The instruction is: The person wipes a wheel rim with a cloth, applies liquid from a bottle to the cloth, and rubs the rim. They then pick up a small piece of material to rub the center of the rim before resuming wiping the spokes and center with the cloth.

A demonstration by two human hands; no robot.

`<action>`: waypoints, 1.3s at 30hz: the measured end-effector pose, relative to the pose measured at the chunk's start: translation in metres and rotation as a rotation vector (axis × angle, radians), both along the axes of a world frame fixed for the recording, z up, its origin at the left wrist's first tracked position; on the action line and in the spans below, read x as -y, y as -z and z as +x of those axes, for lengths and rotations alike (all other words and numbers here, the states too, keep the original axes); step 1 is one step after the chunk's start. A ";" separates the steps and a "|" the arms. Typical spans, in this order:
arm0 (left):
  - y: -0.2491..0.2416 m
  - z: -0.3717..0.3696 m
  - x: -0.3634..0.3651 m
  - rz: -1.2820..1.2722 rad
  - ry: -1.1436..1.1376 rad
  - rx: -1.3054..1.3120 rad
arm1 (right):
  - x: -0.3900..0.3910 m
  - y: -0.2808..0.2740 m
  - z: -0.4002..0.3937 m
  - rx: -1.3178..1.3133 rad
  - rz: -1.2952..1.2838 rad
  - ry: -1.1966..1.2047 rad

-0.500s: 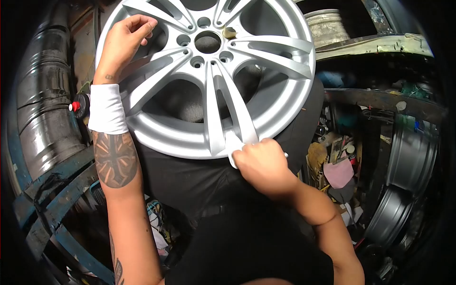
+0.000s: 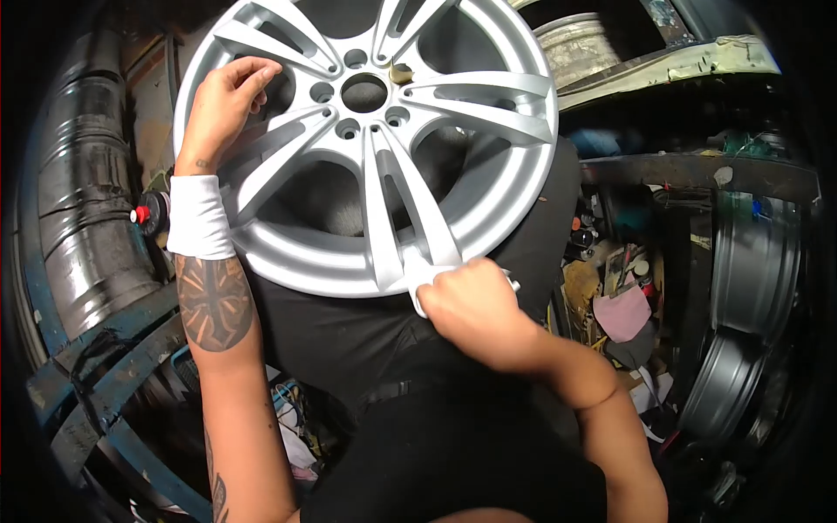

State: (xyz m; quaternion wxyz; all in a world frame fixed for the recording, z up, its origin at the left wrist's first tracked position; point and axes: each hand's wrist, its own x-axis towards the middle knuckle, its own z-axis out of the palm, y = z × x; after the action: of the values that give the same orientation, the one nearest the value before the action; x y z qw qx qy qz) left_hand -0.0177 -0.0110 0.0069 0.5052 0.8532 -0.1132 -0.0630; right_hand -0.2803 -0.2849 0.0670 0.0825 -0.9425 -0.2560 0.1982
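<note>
A large silver alloy wheel (image 2: 296, 277) with paired spokes lies across my lap, face up. My left hand (image 2: 228, 103) is over the wheel's left spokes, thumb and fingers pinched together; what they hold, if anything, is hidden. A white band (image 2: 200, 213) circles my left wrist. At the rim's near edge, my right hand (image 2: 475, 309) is closed around a white cloth (image 2: 418, 270), which touches the base of a spoke pair. Beside the centre hole sits a small yellowish-brown piece (image 2: 400, 75).
Dark metal cylinders (image 2: 87, 192) stand at the left, near a blue metal frame (image 2: 96, 375). Other wheels (image 2: 754, 270) are at the right, beside a pile of odds and ends with a pink piece (image 2: 622, 314). Another rim (image 2: 575, 44) lies behind.
The wheel appears slightly further left and lower in view, along with small shifts of both hands. Both hands keep the same closed shape.
</note>
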 end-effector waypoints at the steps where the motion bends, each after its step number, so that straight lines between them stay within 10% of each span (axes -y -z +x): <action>1: 0.001 0.003 -0.001 -0.001 -0.010 0.016 | -0.001 -0.010 -0.002 -0.016 -0.002 -0.017; 17: 0.001 -0.001 -0.032 0.362 -0.162 -0.212 | -0.003 -0.016 -0.019 -0.059 0.010 0.000; 39: 0.002 -0.004 -0.071 0.023 0.007 -0.279 | 0.000 -0.025 0.005 -0.061 0.036 -0.038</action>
State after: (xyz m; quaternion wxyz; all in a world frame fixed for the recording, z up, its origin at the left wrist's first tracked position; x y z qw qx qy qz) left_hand -0.0218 0.0598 0.0050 0.5062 0.8415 -0.0440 -0.1838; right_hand -0.2756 -0.2851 0.0923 0.1036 -0.9295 -0.2746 0.2236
